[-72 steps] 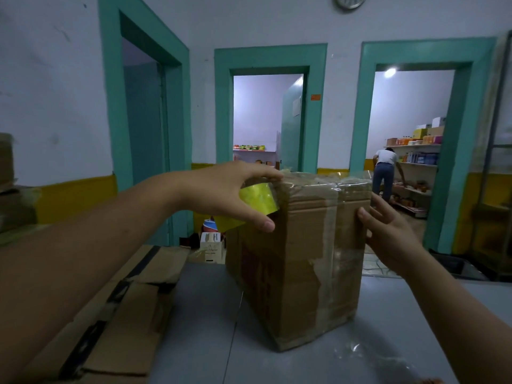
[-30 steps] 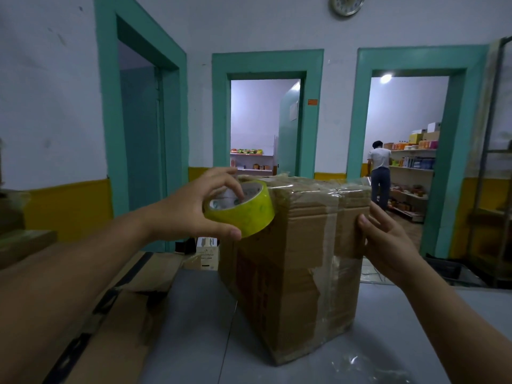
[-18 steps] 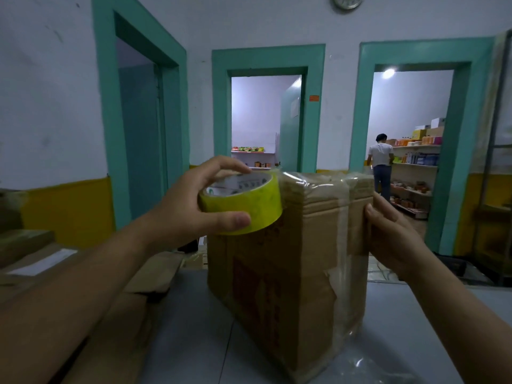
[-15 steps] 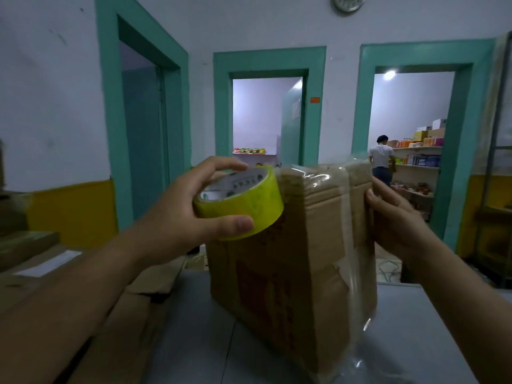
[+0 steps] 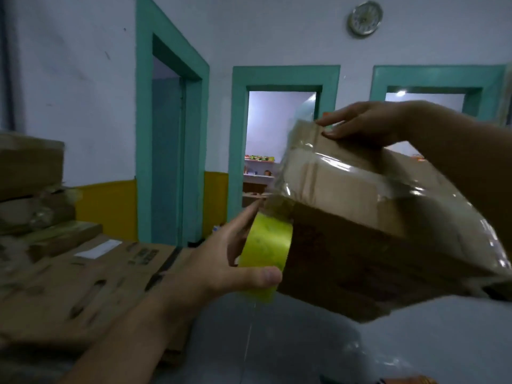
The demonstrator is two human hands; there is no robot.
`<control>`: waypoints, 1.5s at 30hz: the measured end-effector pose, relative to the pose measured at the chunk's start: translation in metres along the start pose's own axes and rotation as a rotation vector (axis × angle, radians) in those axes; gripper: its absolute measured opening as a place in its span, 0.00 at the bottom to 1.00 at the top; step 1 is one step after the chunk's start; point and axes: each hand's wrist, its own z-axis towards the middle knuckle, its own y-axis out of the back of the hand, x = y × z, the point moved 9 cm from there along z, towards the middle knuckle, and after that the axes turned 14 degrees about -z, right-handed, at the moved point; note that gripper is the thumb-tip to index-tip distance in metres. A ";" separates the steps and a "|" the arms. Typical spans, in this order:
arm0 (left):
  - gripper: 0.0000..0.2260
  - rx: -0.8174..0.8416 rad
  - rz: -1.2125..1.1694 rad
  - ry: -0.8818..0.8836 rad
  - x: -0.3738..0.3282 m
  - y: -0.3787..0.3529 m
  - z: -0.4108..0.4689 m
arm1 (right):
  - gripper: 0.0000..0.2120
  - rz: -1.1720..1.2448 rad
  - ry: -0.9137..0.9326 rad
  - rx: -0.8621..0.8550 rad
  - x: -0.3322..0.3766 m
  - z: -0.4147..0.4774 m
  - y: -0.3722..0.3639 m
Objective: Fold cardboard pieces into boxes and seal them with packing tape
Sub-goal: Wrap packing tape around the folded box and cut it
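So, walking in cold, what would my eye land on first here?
Probably the bright yellow-green tape roll, gripped by the left hand at centre and pressed to the corner of a tilted cardboard box. The right hand holds that box by its upper edge at the right, glossy tape shining across it. Beyond that, flattened cardboard lies at the left and teal door frames line the back wall.

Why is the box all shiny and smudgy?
In the head view, clear tape on the box bounces light as white glare; the box, the left hand holding the yellow tape roll and the right hand are motion-blurred; the room is dim.
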 end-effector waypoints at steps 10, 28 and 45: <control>0.33 -0.473 -0.278 -0.102 0.054 -0.013 -0.060 | 0.14 -0.496 0.206 -0.008 0.070 0.102 -0.109; 0.50 -0.703 0.057 -0.031 0.066 0.022 0.008 | 0.21 0.286 0.053 -0.744 -0.010 -0.088 -0.174; 0.54 -0.056 1.276 -0.146 -0.024 0.096 0.075 | 0.12 0.917 0.174 -0.527 -0.017 -0.088 -0.232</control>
